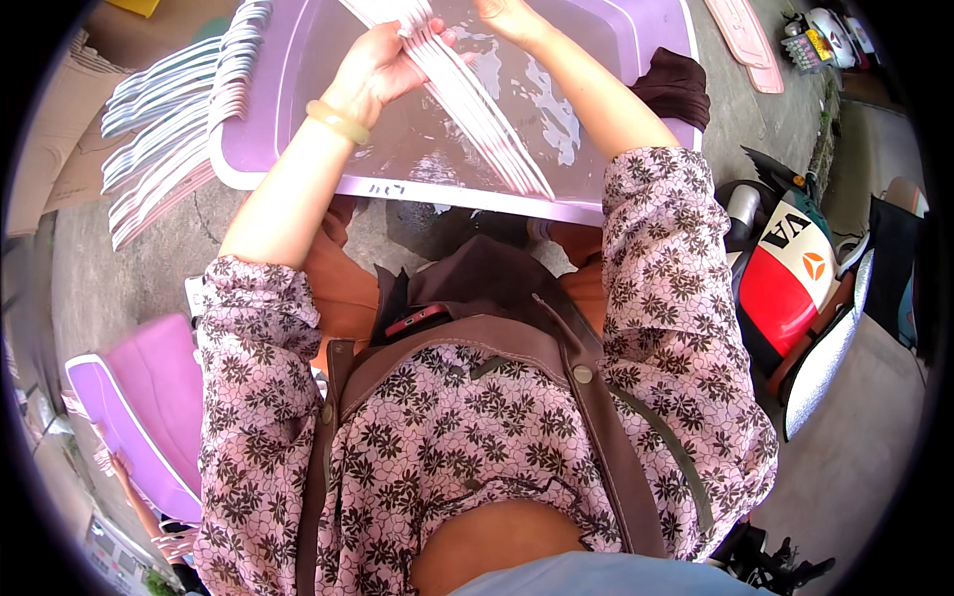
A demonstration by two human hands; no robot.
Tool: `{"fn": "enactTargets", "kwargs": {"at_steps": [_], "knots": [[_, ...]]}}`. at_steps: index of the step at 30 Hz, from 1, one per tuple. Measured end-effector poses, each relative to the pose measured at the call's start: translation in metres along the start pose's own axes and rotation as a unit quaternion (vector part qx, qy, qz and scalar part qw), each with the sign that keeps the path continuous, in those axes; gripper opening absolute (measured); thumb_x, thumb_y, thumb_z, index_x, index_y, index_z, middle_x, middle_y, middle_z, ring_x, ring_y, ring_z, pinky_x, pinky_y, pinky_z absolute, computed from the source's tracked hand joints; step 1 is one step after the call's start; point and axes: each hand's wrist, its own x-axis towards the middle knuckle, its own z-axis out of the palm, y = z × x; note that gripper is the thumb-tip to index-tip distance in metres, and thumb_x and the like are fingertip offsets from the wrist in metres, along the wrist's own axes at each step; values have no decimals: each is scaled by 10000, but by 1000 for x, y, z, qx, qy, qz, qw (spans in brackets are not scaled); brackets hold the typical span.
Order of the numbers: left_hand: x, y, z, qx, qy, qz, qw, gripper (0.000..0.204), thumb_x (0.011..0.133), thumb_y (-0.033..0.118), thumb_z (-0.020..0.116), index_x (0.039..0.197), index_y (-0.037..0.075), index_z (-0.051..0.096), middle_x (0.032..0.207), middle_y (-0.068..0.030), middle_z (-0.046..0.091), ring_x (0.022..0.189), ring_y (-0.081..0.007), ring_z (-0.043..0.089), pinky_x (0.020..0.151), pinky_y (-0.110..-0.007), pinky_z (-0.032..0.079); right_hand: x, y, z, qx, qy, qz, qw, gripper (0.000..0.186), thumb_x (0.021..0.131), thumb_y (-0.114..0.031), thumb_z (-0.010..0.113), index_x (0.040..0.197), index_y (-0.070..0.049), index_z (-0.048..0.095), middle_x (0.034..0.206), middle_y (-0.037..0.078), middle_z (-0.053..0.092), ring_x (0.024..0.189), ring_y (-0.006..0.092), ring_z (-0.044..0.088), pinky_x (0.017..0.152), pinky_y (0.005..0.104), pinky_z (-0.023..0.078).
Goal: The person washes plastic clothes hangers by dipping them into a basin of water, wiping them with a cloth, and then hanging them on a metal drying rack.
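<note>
A bundle of several pale pink and white clothes hangers (489,127) slants over a purple tub (397,187) of murky water. My left hand (378,68), with a pale bangle (338,121) at its wrist, is closed around the upper part of the bundle. The lower ends of the hangers reach the tub's near rim. Above the water at the top edge is my right hand (507,18), apart from the part of the bundle that shows. Its fingers are partly cut off by the picture's edge, so their hold is hidden.
More hangers (164,149), pale blue and pink, hook over the tub's left rim. A dark cloth (674,87) drapes over the right rim. Another purple tub (139,407) stands at lower left, near another person's arm (134,492). A red and white scooter (790,278) is at right.
</note>
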Motion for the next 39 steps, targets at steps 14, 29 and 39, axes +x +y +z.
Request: {"fn": "enactTargets", "kwargs": {"at_steps": [14,29,39], "knots": [[-128,35,28,56,75,69,993,301,888,229,489,1079,1,534,844,-101,513,773,-241,509,857,-472,433,-76,243,45,-504,-366,290,727,735,771,-475,528,1342,-59,325,1280,226,423,1205,318,403,973,399,348],[-144,26,53,40,92,92,991,262,889,137,460,1082,-36,496,822,-99,500,775,-249,487,813,-447,458,-171,138,104,-421,-551,223,685,366,837,-140,462,1181,-15,476,982,140,609,891,260,598,737,393,486],[-135,23,39,51,92,103,989,232,846,159,537,1013,-1,565,789,-95,515,741,-242,495,752,-414,464,-201,193,110,-279,-486,328,760,376,825,-162,472,1179,-36,478,900,105,606,808,222,592,693,369,489]]}}
